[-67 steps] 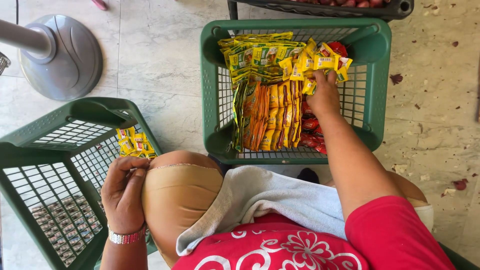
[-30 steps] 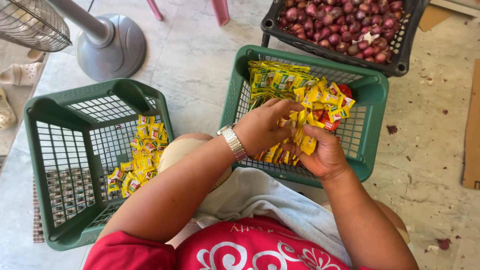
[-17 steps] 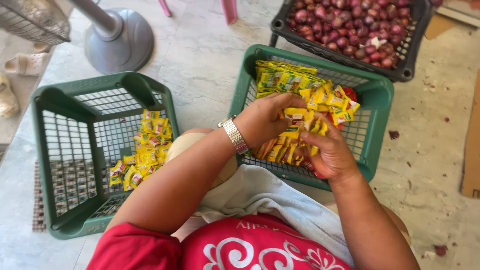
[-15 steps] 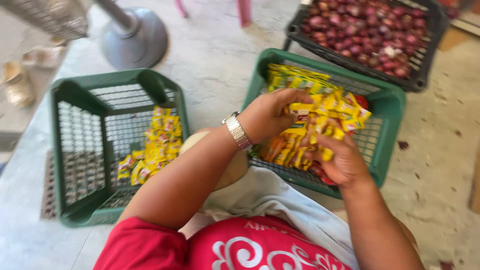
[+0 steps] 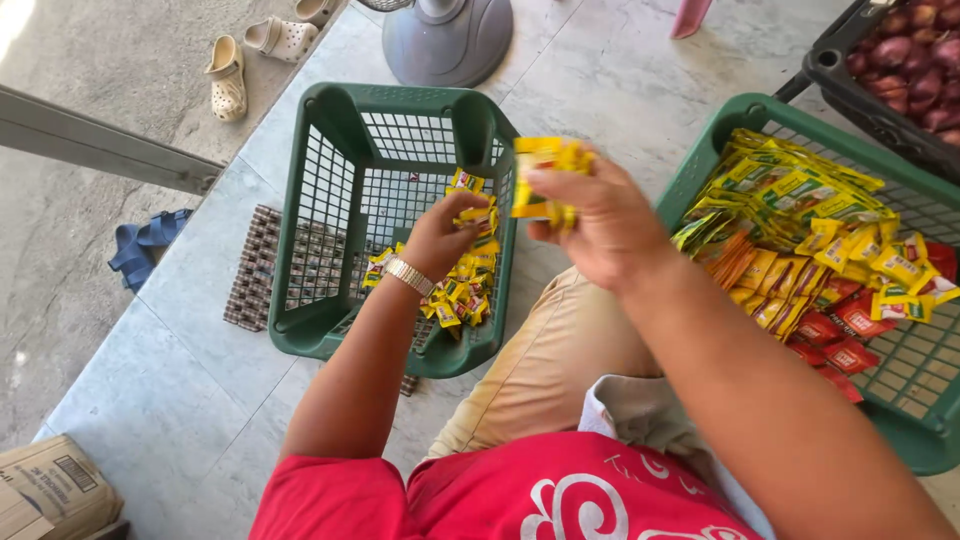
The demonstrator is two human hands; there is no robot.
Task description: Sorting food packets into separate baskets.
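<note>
The right hand is pinching a strip of yellow sachets just beside the left green basket. The left hand, nearer, is reaching inside it, fingers closing on loose sachets

Both my hands have left the right basket and swung to the left one

Half a second ago my left hand and right hand were both among the sachets in the right basket. Now my left hand is down inside the left basket, on the pile of yellow sachets there, and my right hand hangs beside that basket's rim, gripping a bunch of yellow sachets lifted from the right basket.
</note>
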